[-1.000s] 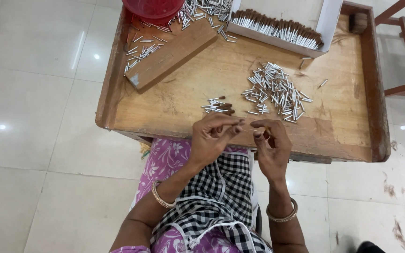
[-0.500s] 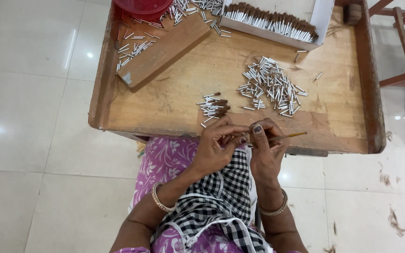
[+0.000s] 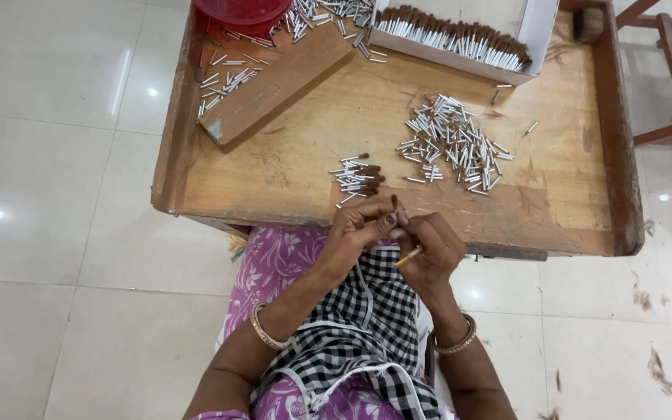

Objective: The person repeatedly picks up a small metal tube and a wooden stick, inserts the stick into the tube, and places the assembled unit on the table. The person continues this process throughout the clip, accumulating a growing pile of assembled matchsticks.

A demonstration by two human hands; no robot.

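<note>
Right, left hand [image 3: 363, 225] pinches a small dark-tipped bristle tuft [image 3: 395, 204], right hand [image 3: 433, 249] grips a thin yellow stick [image 3: 408, 257]; I'd keep both steady above the wooden counter [image 3: 289, 167].

Both forearms angle inward, left hand [image 3: 363, 225] and right hand [image 3: 433, 250] meeting (fingers [image 3: 395, 219] pinched together).

Small pile [image 3: 358, 177] left of big pile [image 3: 454, 145], on table [image 3: 289, 167]
</note>
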